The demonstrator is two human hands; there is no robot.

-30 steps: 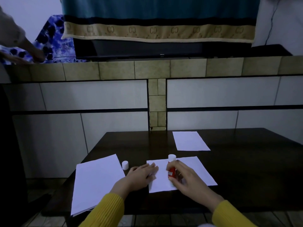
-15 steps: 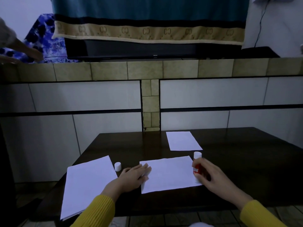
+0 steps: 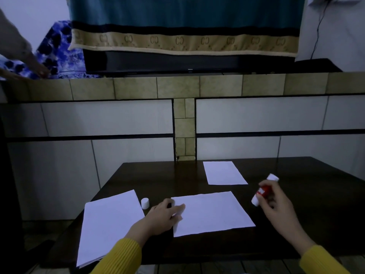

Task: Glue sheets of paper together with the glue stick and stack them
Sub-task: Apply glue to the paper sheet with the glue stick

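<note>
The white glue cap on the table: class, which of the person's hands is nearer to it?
Left. The left hand rests on the middle sheet's edge, just right of the glue cap. The right hand holds the glue stick beyond that sheet's far side.

Two single sheets (image 3: 212, 213) (image 3: 225, 173), one paper stack (image 3: 110, 224), one glue stick (image 3: 264, 189), one cap (image 3: 145, 203).
</note>
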